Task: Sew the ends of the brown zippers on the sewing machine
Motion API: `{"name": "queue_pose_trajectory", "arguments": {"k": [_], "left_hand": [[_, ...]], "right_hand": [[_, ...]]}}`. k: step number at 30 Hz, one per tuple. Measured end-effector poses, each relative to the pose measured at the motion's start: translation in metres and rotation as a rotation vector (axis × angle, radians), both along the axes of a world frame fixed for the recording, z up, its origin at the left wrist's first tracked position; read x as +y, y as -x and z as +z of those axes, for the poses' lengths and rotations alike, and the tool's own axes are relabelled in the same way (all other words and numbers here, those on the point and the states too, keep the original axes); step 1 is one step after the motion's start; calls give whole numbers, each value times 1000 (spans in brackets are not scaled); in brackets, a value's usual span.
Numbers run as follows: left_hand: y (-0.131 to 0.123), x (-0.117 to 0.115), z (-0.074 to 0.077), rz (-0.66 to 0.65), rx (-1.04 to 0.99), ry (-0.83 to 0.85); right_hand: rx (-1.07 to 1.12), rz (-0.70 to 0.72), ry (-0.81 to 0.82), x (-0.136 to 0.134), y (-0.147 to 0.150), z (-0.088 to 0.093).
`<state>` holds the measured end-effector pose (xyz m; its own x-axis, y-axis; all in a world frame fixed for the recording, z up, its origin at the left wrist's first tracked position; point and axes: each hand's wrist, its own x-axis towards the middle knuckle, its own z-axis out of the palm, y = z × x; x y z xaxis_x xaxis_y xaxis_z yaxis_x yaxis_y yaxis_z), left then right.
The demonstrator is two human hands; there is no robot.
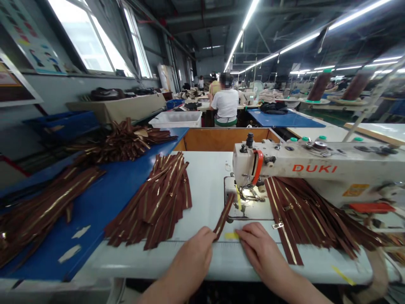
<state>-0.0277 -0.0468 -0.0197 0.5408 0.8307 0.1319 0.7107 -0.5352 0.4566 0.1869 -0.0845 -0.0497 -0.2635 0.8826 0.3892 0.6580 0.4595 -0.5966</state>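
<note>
The left hand (193, 253) pinches the near end of a brown zipper strip (225, 215), its fingers (207, 236) closed narrowly on the tape. The strip lies on the pale tabletop (205, 177) and runs up at a slant to the presser foot (249, 192) of the DUKI sewing machine (316, 169), its far end at or under the foot. The right hand (259, 249) lies just beside it, palm down and holding nothing, the fingers stretched flat with their tips at a yellow tape mark (232, 235).

By the look of it, the step in hand is lining up 1 strip for stitching: one end at the needle, the other held taut. A next move would call for keeping the strip straight against the yellow mark, with the flat hand pressing it down while the pinching hand guides it.

A fan of brown zippers (310, 215) spreads to the right under the machine arm. A 2nd stack (158, 202) lies to the left, partly on a blue board (104, 202), with more heaps (47, 207) beyond. Farther back a person in a white shirt (225, 105) sits facing away at another station
</note>
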Motion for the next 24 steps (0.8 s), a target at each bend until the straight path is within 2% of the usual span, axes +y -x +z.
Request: {"name": "queue_pose_trajectory", "arguments": {"k": [2,4,6,7,8,9,11,12,13,15,19,21,24], "left_hand": [[19,23,19,129,-151,182],[43,49,46,312,-287,348],[67,75,80,476,-464,359],[77,87,98,533,-509,291],[87,98,116,584,-520,156],[95,108,132,628,-455,5],[106,124,154,688,-194,-265],[110,131,159,671,-59,-353],[111,136,159,636,68,-398],[111,143,146,534,261,-395],[107,146,91,414,365,-274],[108,144,66,449,428,-288],[111,141,44,504,353,-382]], "right_hand": [[84,-32,4,2,-3,-2],[140,-68,13,2,-5,-4],[164,-80,13,2,-4,-5],[166,-77,7,2,-4,-6],[164,-74,1,1,-4,-6],[161,-73,-7,1,-3,-7],[156,-79,-15,2,-2,-8],[154,-81,-13,2,-1,-8],[153,-84,-9,3,-1,-7],[151,-85,-1,2,1,-5],[91,-75,22,-5,-5,6],[31,-110,13,-14,-16,13],[-94,-259,-14,-29,-41,20]]}}
